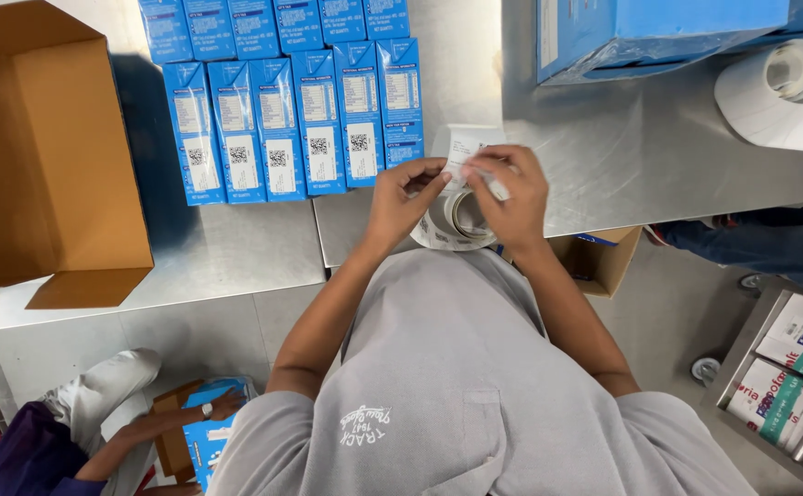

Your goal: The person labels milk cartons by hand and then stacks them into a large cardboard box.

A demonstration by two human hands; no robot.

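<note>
Both hands, left hand [403,197] and right hand [510,195], pinch a white label strip [461,147]; fingers hide the label roll [452,220] partly.

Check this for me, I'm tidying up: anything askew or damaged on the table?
Nothing stands out. The blue cartons lie in neat rows, the open cardboard box looks intact, and both hands hold a label strip over its roll.

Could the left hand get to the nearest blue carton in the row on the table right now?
Probably yes. The left hand sits just right of the blue carton, with bare steel table between. It is, though, pinching a white label off the label roll with the right hand.
</note>
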